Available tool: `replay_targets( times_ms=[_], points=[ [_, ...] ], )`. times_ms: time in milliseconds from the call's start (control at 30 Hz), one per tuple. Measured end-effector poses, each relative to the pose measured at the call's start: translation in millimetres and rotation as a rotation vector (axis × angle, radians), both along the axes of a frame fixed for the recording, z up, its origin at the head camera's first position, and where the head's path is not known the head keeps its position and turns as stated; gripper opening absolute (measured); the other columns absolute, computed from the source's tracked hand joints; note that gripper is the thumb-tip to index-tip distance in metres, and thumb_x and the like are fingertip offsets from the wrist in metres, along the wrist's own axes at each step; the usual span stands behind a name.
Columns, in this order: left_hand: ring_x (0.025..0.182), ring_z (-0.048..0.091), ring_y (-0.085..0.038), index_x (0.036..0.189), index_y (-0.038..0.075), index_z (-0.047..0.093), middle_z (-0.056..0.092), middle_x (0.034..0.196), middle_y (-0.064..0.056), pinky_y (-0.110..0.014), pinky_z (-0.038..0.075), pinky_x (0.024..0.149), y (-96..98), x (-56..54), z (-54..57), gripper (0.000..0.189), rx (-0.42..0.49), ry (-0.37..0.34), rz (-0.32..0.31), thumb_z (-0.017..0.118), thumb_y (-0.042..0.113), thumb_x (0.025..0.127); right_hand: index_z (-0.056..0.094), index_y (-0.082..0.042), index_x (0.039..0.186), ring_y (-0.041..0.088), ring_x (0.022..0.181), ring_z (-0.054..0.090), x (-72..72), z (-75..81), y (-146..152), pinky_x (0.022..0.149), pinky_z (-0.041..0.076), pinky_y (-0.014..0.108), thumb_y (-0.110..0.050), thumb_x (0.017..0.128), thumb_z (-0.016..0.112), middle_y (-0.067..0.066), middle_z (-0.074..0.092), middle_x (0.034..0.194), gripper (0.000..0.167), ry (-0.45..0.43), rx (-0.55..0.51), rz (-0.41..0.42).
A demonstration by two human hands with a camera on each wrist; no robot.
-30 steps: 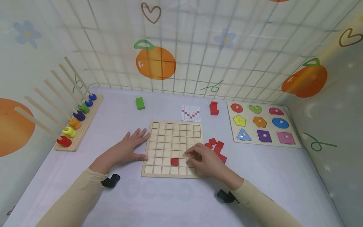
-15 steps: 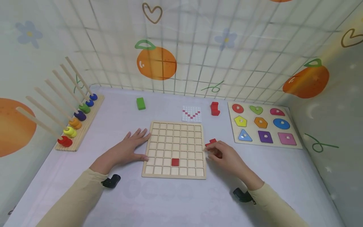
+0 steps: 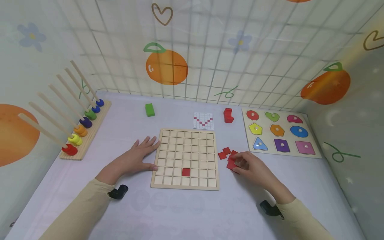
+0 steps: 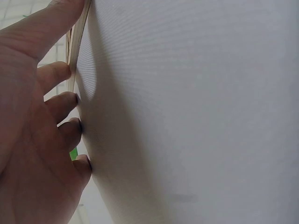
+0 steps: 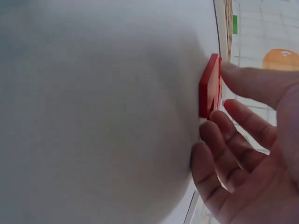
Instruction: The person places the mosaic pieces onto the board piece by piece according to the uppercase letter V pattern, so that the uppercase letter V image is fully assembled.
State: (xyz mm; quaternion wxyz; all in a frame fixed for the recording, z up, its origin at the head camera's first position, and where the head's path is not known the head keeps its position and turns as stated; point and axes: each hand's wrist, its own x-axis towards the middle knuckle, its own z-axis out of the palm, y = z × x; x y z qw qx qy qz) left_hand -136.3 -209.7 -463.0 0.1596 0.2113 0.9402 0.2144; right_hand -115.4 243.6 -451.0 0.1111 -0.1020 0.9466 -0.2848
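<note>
My left hand (image 3: 136, 158) rests with fingers spread at the left edge of a wooden grid board (image 3: 186, 188); the left wrist view shows the thumb (image 4: 56, 23) on the board's edge. One red square tile (image 3: 186, 172) lies in a cell in the second row from the board's near side. To the right, my right hand (image 3: 255, 168) reaches over a small heap of red square tiles (image 3: 231, 165), its thumb and index finger apart. In the right wrist view the thumb tip is right at a red tile (image 5: 209, 88), the other fingers bent beside it. The hand partly hides the heap.
A pattern card (image 3: 203, 120) with a red V lies behind the board, between a green block (image 3: 149, 110) and a red block (image 3: 228, 115). A shape puzzle (image 3: 283, 140) is at the back right. At the left stands a peg rack (image 3: 85, 146) with coloured rings.
My right hand has moved right, from over the board to the heap of red tiles. The left hand has stayed at the board's edge.
</note>
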Motion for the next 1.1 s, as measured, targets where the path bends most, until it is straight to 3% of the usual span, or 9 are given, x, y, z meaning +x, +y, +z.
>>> replay_targets(
  times_ms=[200, 433, 833, 1100],
  points=[
    [0.156, 0.004, -0.038, 0.162, 0.011, 0.028, 0.013, 0.169, -0.014, -0.059, -0.001, 0.125, 0.6, 0.7, 1.7, 0.103, -0.002, -0.003, 0.001, 0.078, 0.055, 0.083, 0.066, -0.013, 0.118, 0.020, 0.102, 0.065, 1.0, -0.8, 7.3, 0.092, 0.060, 0.041, -0.020, 0.084, 0.086, 0.000, 0.067, 0.109, 0.040, -0.039, 0.002, 0.012],
    [0.155, 0.004, -0.039, 0.162, 0.011, 0.028, 0.013, 0.169, -0.015, -0.059, -0.001, 0.124, 0.6, 0.6, 0.7, 0.104, -0.003, -0.003, 0.000, 0.078, 0.056, 0.082, 0.069, -0.013, 0.110, 0.016, 0.093, 0.064, 0.7, -0.3, 7.0, 0.086, 0.061, 0.038, -0.017, 0.083, 0.087, -0.002, 0.069, 0.102, 0.033, -0.032, 0.032, 0.008],
    [0.155, 0.005, -0.040, 0.161, 0.010, 0.029, 0.014, 0.169, -0.015, -0.060, -0.001, 0.124, 1.3, 1.2, 2.7, 0.103, 0.002, -0.001, 0.002, 0.079, 0.053, 0.082, 0.067, -0.017, 0.108, 0.016, 0.090, 0.063, -1.2, -3.2, 8.3, 0.083, 0.062, 0.037, -0.012, 0.084, 0.084, -0.003, 0.067, 0.098, 0.030, 0.025, 0.037, 0.017],
    [0.155, 0.005, -0.039, 0.161, 0.010, 0.028, 0.014, 0.169, -0.015, -0.059, 0.000, 0.124, 1.8, 1.7, 3.3, 0.103, -0.006, -0.003, 0.005, 0.079, 0.053, 0.083, 0.066, -0.021, 0.111, 0.016, 0.084, 0.061, -4.9, -6.1, 9.2, 0.077, 0.059, 0.031, -0.016, 0.086, 0.083, -0.004, 0.068, 0.093, 0.030, 0.047, 0.094, 0.022]
  ],
)
